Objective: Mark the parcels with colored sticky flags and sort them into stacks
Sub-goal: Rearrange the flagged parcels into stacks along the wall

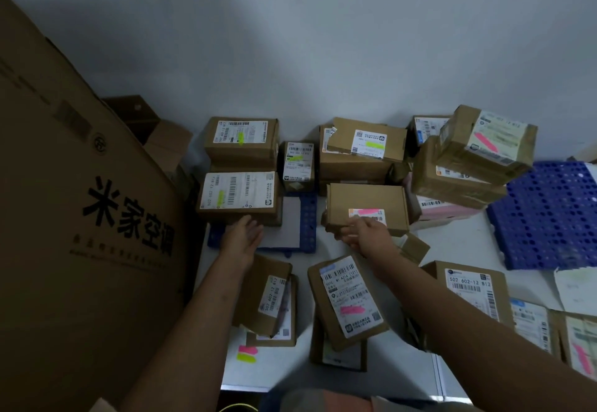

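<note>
My right hand (pixel 366 234) grips the near edge of a brown parcel (pixel 365 201) that bears a pink flag on its label. My left hand (pixel 244 234) hovers open just below a left stack whose top parcel (pixel 239 193) carries a yellow-green flag. Behind it stand more yellow-flagged parcels (pixel 242 135). At the right, a pink-flagged parcel (pixel 484 143) tops a tilted stack. A pink-flagged parcel (pixel 347 298) lies near me between my arms. A pad of pink and yellow sticky flags (pixel 247 354) lies on the white table by my left forearm.
A huge printed carton (pixel 80 217) walls off the left side. A blue perforated pallet (pixel 549 214) lies at the right, another blue one (pixel 307 217) under the middle stacks. More labelled parcels (pixel 470 285) and papers fill the near right. A white wall stands behind.
</note>
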